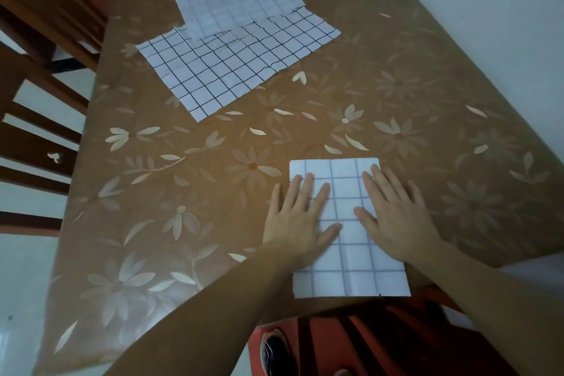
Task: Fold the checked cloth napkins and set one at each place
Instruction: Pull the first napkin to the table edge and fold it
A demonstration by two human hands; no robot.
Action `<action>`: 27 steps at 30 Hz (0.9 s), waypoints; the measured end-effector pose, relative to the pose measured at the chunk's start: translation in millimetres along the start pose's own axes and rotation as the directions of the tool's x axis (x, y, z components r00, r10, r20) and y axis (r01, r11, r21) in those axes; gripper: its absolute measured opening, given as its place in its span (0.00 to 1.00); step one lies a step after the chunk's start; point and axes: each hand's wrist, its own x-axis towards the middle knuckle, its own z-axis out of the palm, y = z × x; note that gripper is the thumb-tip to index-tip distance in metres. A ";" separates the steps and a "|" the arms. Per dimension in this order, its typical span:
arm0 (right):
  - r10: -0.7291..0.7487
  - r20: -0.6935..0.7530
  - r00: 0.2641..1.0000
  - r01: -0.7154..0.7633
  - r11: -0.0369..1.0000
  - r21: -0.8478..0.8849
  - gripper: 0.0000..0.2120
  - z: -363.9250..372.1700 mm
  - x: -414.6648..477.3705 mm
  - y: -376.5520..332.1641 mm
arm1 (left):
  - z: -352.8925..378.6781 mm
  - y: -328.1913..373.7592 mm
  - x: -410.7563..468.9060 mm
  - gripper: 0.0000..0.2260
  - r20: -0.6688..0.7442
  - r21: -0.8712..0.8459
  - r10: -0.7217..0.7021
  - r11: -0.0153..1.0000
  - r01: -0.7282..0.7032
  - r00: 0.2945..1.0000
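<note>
While three unfolded checked napkins [241, 61] are lying overlapped at the far end of the brown floral tablecloth [171, 192], a person is pressing a folded napkin [345, 241] flat at the near table edge. Left hand [297, 220] and right hand [393, 217] are resting palms down, fingers spread, gripping nothing. Wooden chairs [39, 76] are standing beside the table.

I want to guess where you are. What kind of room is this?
Probably a dining room at home. There is a table covered with a brown flowered cloth, wooden chairs pulled up beside it, and checked napkins: one folded napkin under both hands, more unfolded napkins farther along.
</note>
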 end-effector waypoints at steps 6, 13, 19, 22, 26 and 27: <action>-0.035 -0.015 0.999 0.034 0.999 -0.035 0.38 7.6 5.0 5.4 | 2.9 0.0 0.2 0.33 0.005 0.008 -0.009 1.000 0.009 1.000; -0.074 -0.037 0.997 0.073 0.997 -0.013 0.37 8.8 20.2 6.6 | 3.0 -0.1 0.9 0.34 0.009 0.014 -0.008 1.000 0.008 1.000; -0.182 -0.049 0.982 0.182 0.983 -0.004 0.38 23.8 -26.1 4.2 | 2.9 -0.2 0.6 0.34 0.003 0.028 -0.003 1.000 0.003 1.000; -0.195 -0.028 0.980 0.194 0.981 -0.029 0.39 28.5 -42.3 14.0 | 2.3 1.4 -3.0 0.34 0.010 0.019 -0.042 0.999 0.041 0.999; -0.294 -0.006 0.956 0.293 0.953 -0.079 0.42 28.8 -67.1 30.2 | 2.8 4.8 -20.6 0.30 -0.110 -0.056 -0.040 0.998 0.034 0.993; -0.336 0.009 0.942 0.336 0.937 -0.096 0.44 28.8 -73.8 34.7 | 4.3 6.9 -28.7 0.27 -0.208 -0.062 0.013 0.998 -0.027 0.978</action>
